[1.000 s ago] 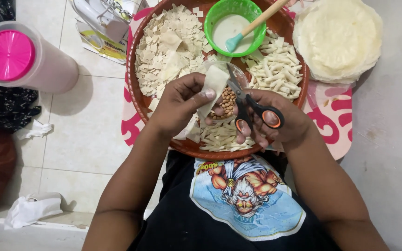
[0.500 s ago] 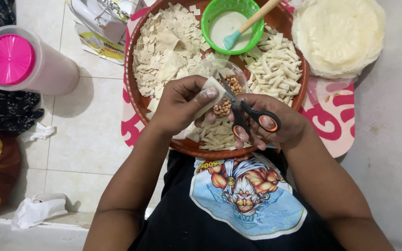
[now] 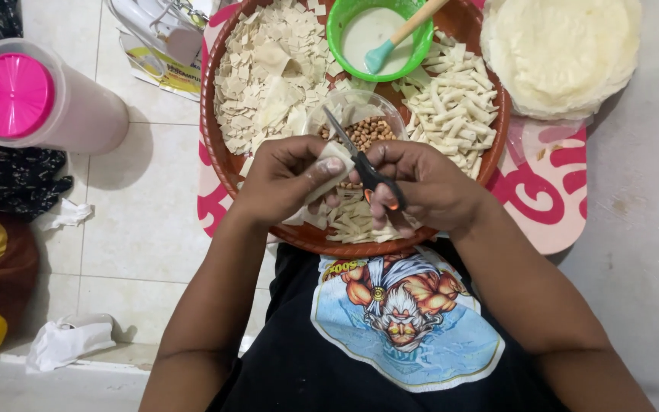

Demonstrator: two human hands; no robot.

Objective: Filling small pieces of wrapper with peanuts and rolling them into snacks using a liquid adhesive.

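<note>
My left hand (image 3: 287, 179) pinches a pale strip of dough wrapper (image 3: 331, 169) over the front of a round brown tray (image 3: 219, 145). My right hand (image 3: 429, 191) grips black-handled scissors (image 3: 360, 164), whose blades point up and left against the strip. Just behind the hands sits a clear bowl of peanuts (image 3: 368, 130). Cut wrapper squares (image 3: 268, 76) fill the tray's left side and rolled dough sticks (image 3: 455, 103) its right. A green bowl of white paste (image 3: 371, 34) with a wooden-handled spatula (image 3: 398, 38) stands at the tray's back.
A stack of round wrappers (image 3: 562, 49) lies to the right of the tray on a pink and white mat (image 3: 554, 191). A container with a pink lid (image 3: 17, 95) stands on the tiled floor at left. Crumpled tissues (image 3: 66, 343) lie near the wall.
The scissors have swung round so the blades now point up-left across the strip. Both hands have shifted slightly down and left over the tray's front.
</note>
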